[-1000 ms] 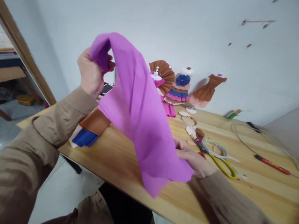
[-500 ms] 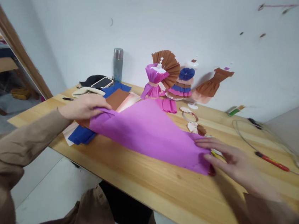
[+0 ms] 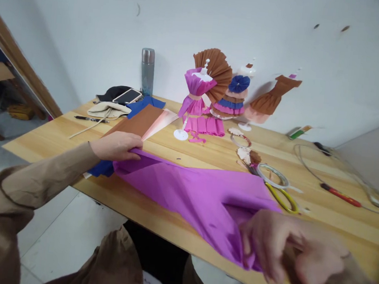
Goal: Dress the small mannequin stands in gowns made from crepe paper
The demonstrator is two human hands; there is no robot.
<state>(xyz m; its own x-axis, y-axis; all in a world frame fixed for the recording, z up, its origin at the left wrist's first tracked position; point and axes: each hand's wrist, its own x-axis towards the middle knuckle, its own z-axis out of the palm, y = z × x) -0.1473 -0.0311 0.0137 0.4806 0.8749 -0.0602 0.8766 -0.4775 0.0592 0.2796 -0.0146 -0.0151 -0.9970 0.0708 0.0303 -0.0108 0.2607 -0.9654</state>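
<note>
A sheet of purple crepe paper stretches between my hands over the wooden table. My left hand pinches its far left corner. My right hand, slightly blurred, is closed on the near right end, which is bunched and hangs at the table's front edge. Just beyond the sheet's right side lie yellow-handled scissors and a roll of tape. Brown paper and blue paper lie beside and under my left hand.
Small dress forms in paper dresses, one purple and one brown, stand at the back. A flask, a phone and a pen are at the left. On the right are a red-handled tool and its cable.
My right hand has pulled its end of the purple paper down towards the table's front edge and closed on it. The paper's raised middle has dropped, uncovering the scissors, tape and a form's base.
</note>
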